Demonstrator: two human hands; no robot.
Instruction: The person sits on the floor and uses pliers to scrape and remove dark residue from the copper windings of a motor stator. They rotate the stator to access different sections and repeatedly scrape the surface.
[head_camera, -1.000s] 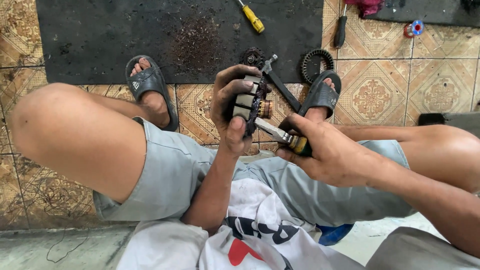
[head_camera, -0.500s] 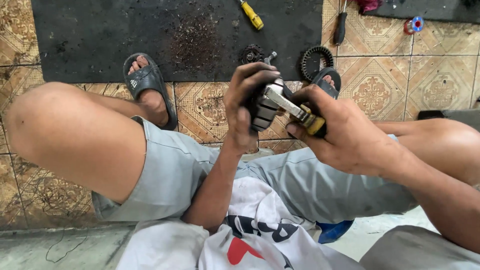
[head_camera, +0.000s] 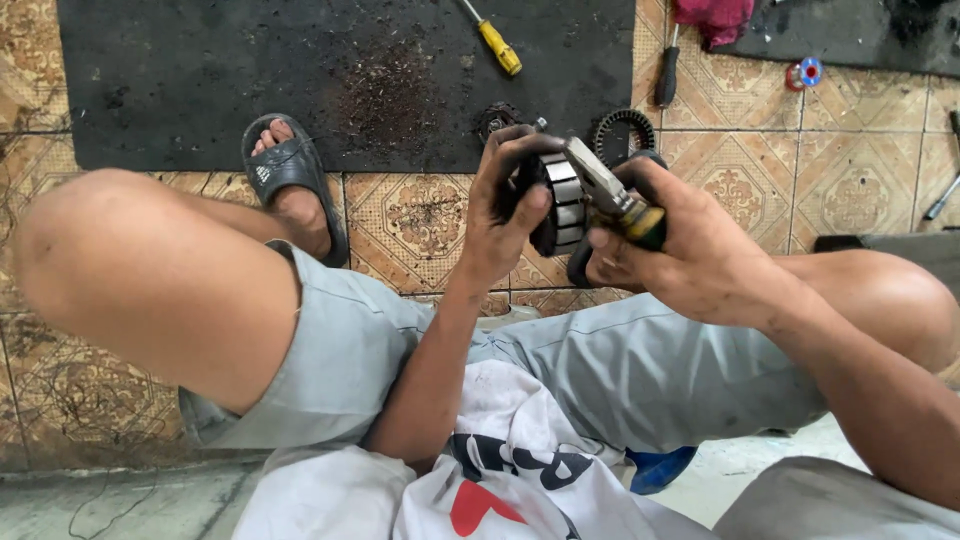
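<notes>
My left hand (head_camera: 505, 205) grips a round metal stator core (head_camera: 560, 205) with grey steel teeth around its rim, held up over my knees. My right hand (head_camera: 670, 245) is closed on pliers (head_camera: 605, 190) with a yellow and black handle; the metal jaws rest against the top of the core. Both hands are dirty and touch the part from either side. The far side of the core is hidden by my fingers.
A black rubber mat (head_camera: 300, 70) with metal filings lies on the patterned tile floor. On it is a yellow-handled screwdriver (head_camera: 497, 45). A black-handled tool (head_camera: 667, 70), a toothed ring (head_camera: 620, 130), a red cloth (head_camera: 712, 18) and a small tape roll (head_camera: 806, 72) lie beyond. My sandalled left foot (head_camera: 290, 180) rests by the mat.
Both hands have lifted the core and pliers upward and slightly right. The pliers have shifted from the core's lower side to its top edge.
</notes>
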